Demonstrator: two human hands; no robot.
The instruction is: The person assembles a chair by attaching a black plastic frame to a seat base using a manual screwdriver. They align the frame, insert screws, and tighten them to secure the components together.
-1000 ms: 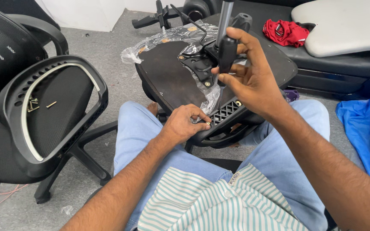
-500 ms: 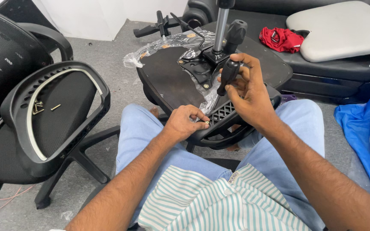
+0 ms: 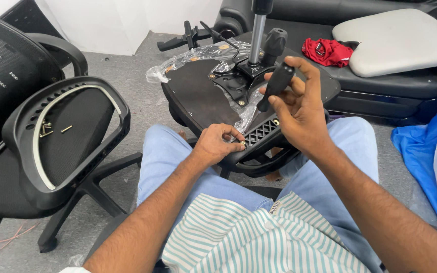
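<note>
Chair seat pan (image 3: 198,98), black, lies upside down across my lap w/ its underside facing up, front edge resting on the knees of the light blue jeans (image 3: 165,156). Bolted to the middle of it is the black tilt mechanism (image 3: 238,81), w/ a silver gas-lift column (image 3: 257,38) standing upright out of it and running out of view at the top. Crumpled clear plastic wrap (image 3: 198,55) hangs around the mechanism and off the far-left edge of the seat.

Right hand (image 3: 299,114) is raised just over the seat's near-right part, fingers wrapped around a black tool handle (image 3: 275,83), approx. tilted, lower end pointing down toward the seat. Can't see the tool's tip, so can't tell what kind it is.

Left hand (image 3: 218,144) sits on the near rim of the seat beside the slotted grille section (image 3: 260,132); thumb and fingertips pinch a small metal fastener (image 3: 242,144) – bolt or washer, too small to say.

Left of me stands a second black office chair (image 3: 56,136), on whose seat lie a few loose screws (image 3: 46,127). Behind the seat pan: a dark sofa (image 3: 380,86) w/ a grey-white cushion (image 3: 395,43) and a red cloth (image 3: 327,50) on it. Blue fabric (image 3: 426,151) at far right. Floor is grey carpet (image 3: 142,101).
</note>
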